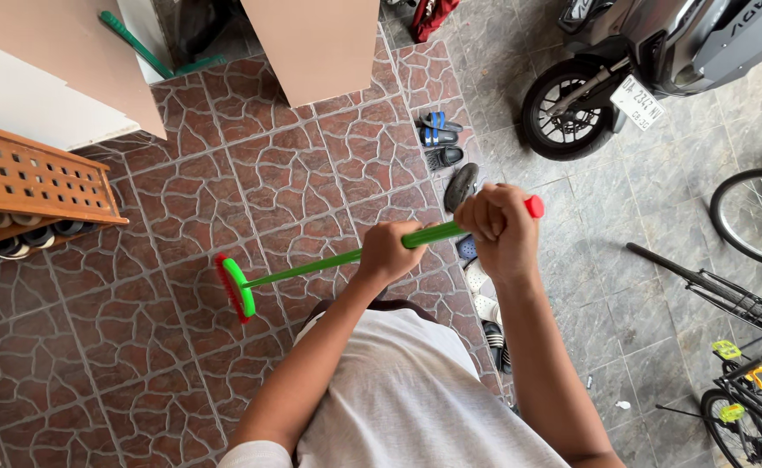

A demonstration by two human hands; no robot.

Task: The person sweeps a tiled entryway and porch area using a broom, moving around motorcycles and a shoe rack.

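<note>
I hold a broom with a green handle [311,264], a red end cap [534,206] and a green and red head [236,288] that rests on the reddish-brown tiled floor [181,199]. My left hand [387,251] grips the handle at its middle. My right hand [502,227] is closed around the top of the handle, just below the red cap. The broom head lies to the left of my body, with the handle slanting up to the right.
A wooden shoe rack [30,178] with shoes stands at the left. Sandals and shoes [443,143] line the tile edge. A scooter [623,69] and bicycles [758,347] stand on the grey paving at right. A pillar [316,43] and another green broom [138,43] are at the back.
</note>
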